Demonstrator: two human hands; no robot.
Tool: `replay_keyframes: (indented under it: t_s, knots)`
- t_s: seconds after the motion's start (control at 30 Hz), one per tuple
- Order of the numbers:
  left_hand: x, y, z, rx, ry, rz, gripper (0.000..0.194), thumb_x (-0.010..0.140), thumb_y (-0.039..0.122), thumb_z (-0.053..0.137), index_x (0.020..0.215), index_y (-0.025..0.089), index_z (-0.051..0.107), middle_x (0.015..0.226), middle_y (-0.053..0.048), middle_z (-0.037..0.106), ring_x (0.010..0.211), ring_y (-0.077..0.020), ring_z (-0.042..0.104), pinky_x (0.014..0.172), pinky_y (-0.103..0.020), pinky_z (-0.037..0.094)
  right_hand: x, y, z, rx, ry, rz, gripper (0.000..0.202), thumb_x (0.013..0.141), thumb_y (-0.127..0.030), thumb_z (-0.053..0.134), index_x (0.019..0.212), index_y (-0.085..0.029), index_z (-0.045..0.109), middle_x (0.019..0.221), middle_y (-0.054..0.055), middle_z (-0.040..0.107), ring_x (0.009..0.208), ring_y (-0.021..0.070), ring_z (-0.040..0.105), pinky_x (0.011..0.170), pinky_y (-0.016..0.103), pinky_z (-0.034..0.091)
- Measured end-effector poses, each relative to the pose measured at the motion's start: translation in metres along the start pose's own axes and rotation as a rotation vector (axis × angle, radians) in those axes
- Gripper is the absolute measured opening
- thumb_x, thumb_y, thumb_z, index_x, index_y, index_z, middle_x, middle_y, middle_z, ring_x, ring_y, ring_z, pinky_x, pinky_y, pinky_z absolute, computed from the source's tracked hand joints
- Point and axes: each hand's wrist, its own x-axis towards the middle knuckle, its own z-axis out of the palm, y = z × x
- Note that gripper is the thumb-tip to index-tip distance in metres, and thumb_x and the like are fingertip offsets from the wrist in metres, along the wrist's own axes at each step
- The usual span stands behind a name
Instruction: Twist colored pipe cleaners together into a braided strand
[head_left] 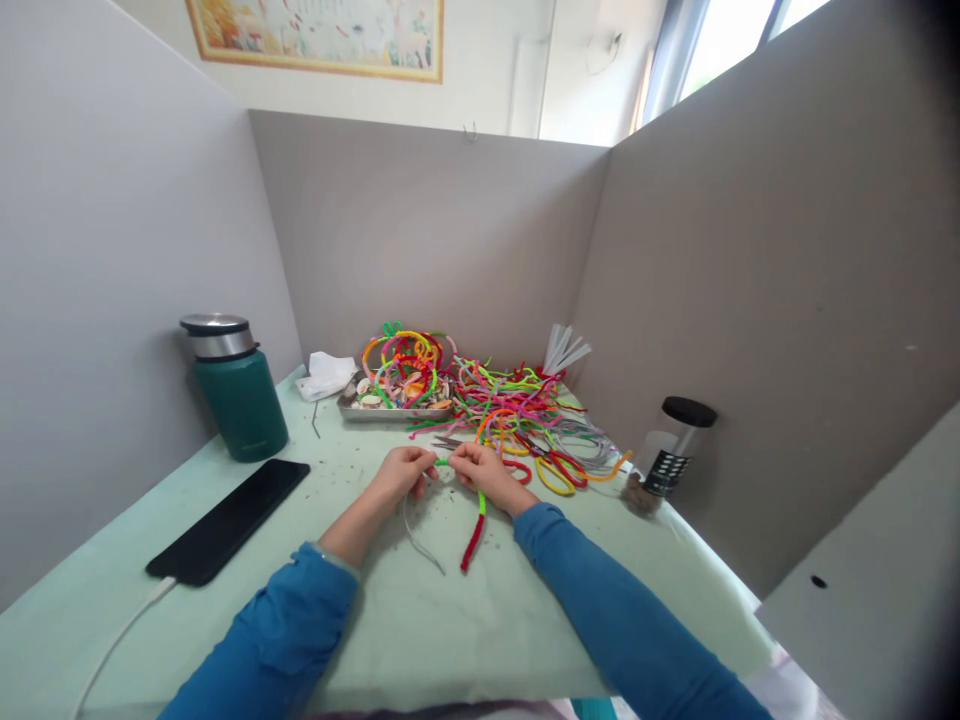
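Observation:
Close together over the middle of the table, my left hand (405,472) and my right hand (487,474) pinch a green pipe cleaner (442,462) stretched between them. Below my right hand hangs its bright green and red part (472,540). A thin grey wire (420,545) trails down from my left hand to the cloth. Just beyond my fingers lie scissors (517,468) with red handles, and a second pair with yellow handles (555,476) rests beside them, partly covered by pipe cleaners.
A metal tray (397,414) holds shells and coiled pipe cleaners. Right of it spreads a heap of pipe cleaners (517,395). A green bottle (240,400) and black phone (229,522) are at left, a black-lidded jar (667,460) at right. Grey partitions (427,220) enclose the table.

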Motion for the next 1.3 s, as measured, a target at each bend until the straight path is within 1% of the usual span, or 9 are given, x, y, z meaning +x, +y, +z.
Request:
replay_keyframes:
  t_s: [0.13,0.23,0.3,0.4,0.6,0.77,1.03,1.17,1.3]
  knots:
    - [0.003,-0.002,-0.003,0.142,0.116,0.151,0.027,0.071,0.042,0.053,0.075,0.015,0.054,0.045,0.004,0.051,0.036,-0.0098,0.046,0.04,-0.021,0.033,0.001,0.002,0.0,0.012,0.024,0.007,0.023,0.075,-0.038,0.057,0.071,-0.017,0.05,0.049,-0.006,0.044,0.04,0.0058,0.033,0.04,0.018,0.023]
    - [0.002,0.001,-0.008,0.359,0.217,0.31,0.023,0.071,0.039,0.054,0.074,0.017,0.058,0.058,0.001,0.059,0.047,-0.0101,0.051,0.049,-0.021,0.038,0.002,0.002,0.0,0.017,0.032,0.014,0.023,0.074,-0.038,0.057,0.072,-0.016,0.05,0.049,-0.006,0.044,0.041,0.0057,0.033,0.04,0.018,0.023]
    - [0.0,0.003,-0.01,0.521,0.246,0.423,0.02,0.071,0.036,0.056,0.072,0.018,0.062,0.069,-0.001,0.064,0.057,-0.0112,0.054,0.058,-0.021,0.04,0.002,0.001,0.001,0.02,0.033,0.014,0.024,0.074,-0.039,0.057,0.072,-0.016,0.05,0.049,-0.006,0.044,0.041,0.0058,0.033,0.04,0.018,0.023]
    - [-0.002,0.006,-0.011,0.643,0.238,0.525,0.017,0.073,0.032,0.055,0.073,0.019,0.067,0.079,-0.004,0.066,0.07,-0.0135,0.056,0.067,-0.022,0.04,0.001,0.0,0.001,0.02,0.031,0.013,0.024,0.074,-0.039,0.057,0.072,-0.016,0.05,0.049,-0.006,0.044,0.041,0.0058,0.033,0.04,0.018,0.023]
    - [-0.003,0.005,-0.01,0.655,0.152,0.509,0.019,0.075,0.029,0.054,0.08,0.021,0.07,0.089,-0.006,0.067,0.082,-0.0179,0.058,0.078,-0.026,0.04,0.002,-0.002,0.001,-0.006,0.037,0.027,0.026,0.073,-0.04,0.057,0.071,-0.016,0.049,0.049,-0.006,0.044,0.041,0.006,0.033,0.04,0.019,0.023]
    - [0.001,0.001,-0.012,0.767,0.107,0.537,0.02,0.074,0.026,0.055,0.087,0.02,0.069,0.088,-0.007,0.067,0.079,-0.0178,0.058,0.074,-0.025,0.04,0.003,0.001,0.001,-0.017,0.042,0.028,0.024,0.073,-0.039,0.057,0.07,-0.016,0.049,0.049,-0.006,0.044,0.041,0.0062,0.034,0.04,0.019,0.023]
    - [0.0,0.0,-0.011,0.863,0.095,0.521,0.022,0.076,0.021,0.05,0.087,0.019,0.069,0.089,-0.007,0.065,0.078,-0.0161,0.057,0.072,-0.024,0.039,0.004,0.004,0.001,-0.037,0.038,0.022,0.023,0.073,-0.038,0.057,0.069,-0.016,0.05,0.05,-0.005,0.045,0.042,0.0064,0.035,0.041,0.019,0.025]
    - [-0.002,0.0,-0.01,0.871,0.115,0.514,0.022,0.078,0.023,0.049,0.083,0.02,0.07,0.092,-0.006,0.063,0.08,-0.0153,0.056,0.073,-0.023,0.038,0.004,0.004,0.001,-0.042,0.042,0.019,0.023,0.073,-0.038,0.058,0.069,-0.016,0.05,0.05,-0.005,0.045,0.042,0.0067,0.036,0.041,0.019,0.025]
    - [-0.001,-0.002,-0.009,0.894,0.11,0.466,0.022,0.078,0.024,0.048,0.083,0.019,0.069,0.089,-0.007,0.064,0.081,-0.0166,0.056,0.072,-0.024,0.037,0.004,0.003,0.001,-0.037,0.037,0.02,0.024,0.073,-0.038,0.058,0.07,-0.016,0.05,0.05,-0.005,0.045,0.042,0.0067,0.036,0.041,0.019,0.025]
